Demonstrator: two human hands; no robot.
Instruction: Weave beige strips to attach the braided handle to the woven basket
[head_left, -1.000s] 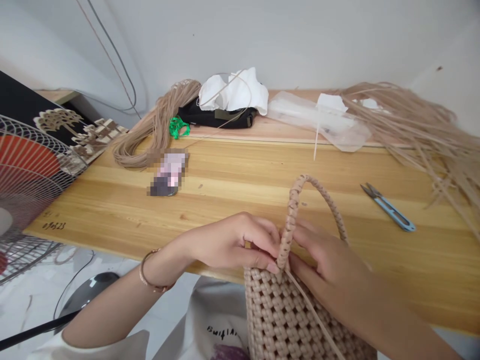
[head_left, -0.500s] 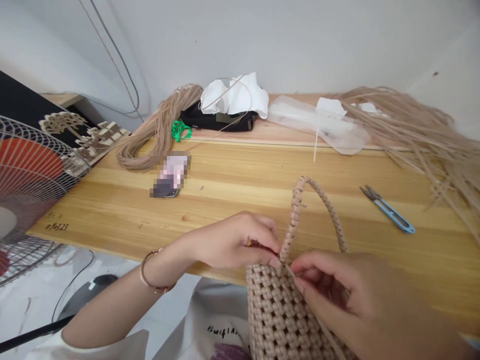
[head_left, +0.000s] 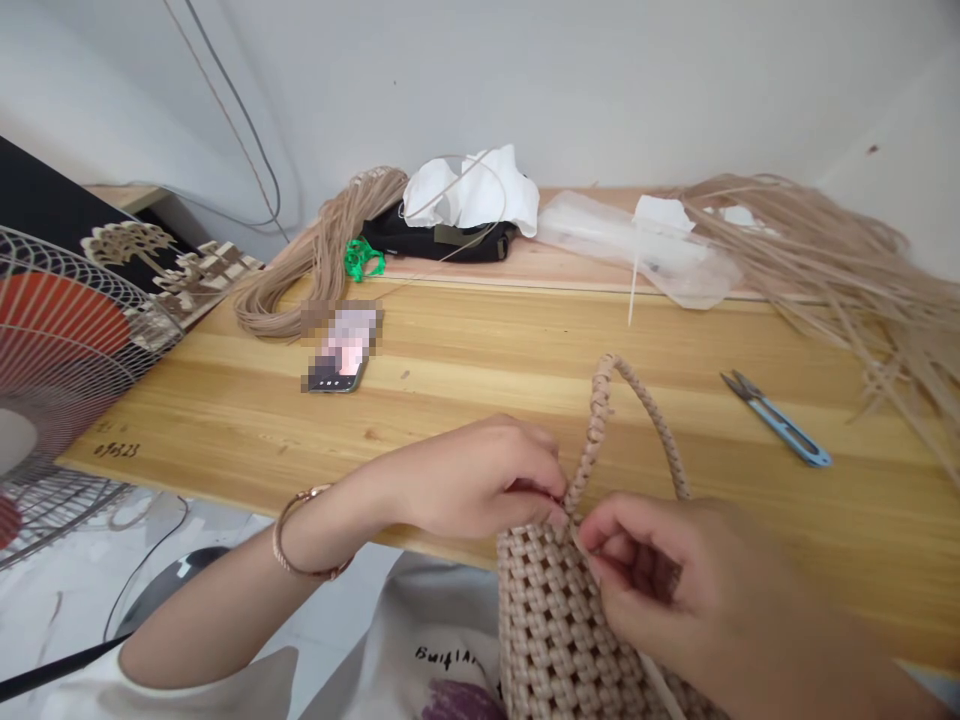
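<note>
A woven tan cord bag stands upright at the bottom centre, its braided handle arching up over the wooden table. My left hand grips the rim at the handle's left base, and a gold bracelet circles that wrist. My right hand pinches a loose tan strand at the same spot. The fingers hide the exact join of handle and rim. The bag's lower part runs out of the frame.
Blue-handled thread snips lie to the right of the handle. A pixelated phone lies on the table. A cord coil, a black bag, and loose strands lie behind. A fan stands at left.
My right hand has dropped from the handle to the rim and closed into a pinch. The bag sits slightly higher in view, and my left fingers have curled tighter at the handle base.
</note>
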